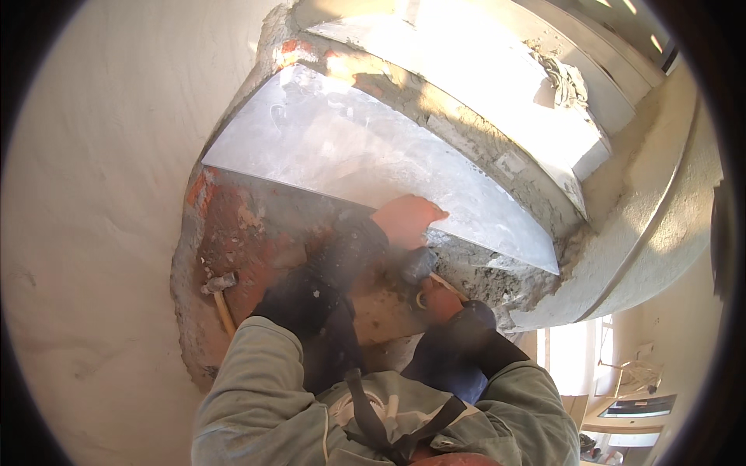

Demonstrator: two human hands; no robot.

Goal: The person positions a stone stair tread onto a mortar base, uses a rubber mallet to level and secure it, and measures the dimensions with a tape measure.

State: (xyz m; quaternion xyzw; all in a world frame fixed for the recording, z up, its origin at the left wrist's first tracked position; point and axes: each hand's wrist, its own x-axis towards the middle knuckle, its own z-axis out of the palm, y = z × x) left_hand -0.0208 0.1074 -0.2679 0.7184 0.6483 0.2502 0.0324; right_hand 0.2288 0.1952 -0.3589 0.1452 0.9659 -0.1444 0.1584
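Note:
A pale stone slab (350, 147) lies across the step ahead of me. My left hand (408, 220) rests at its near edge, fingers stretched to the right and slightly blurred, holding nothing that I can see. Below it, my right hand (442, 302) is closed around the light handle of a mallet. The mallet's dark, rounded head (418, 265) sits just under the slab's near edge; I cannot tell whether it touches. A small yellow curved piece (420, 299) shows beside my right fingers; its kind is unclear.
On the rough, reddish step at left lies a hammer (221, 286) with a wooden handle. Uneven mortar (497, 276) runs under the slab's right end. Beyond rises another bright slab (466, 62), with a crumpled cloth (567, 81) farther right. Plastered walls (93, 194) curve along both sides.

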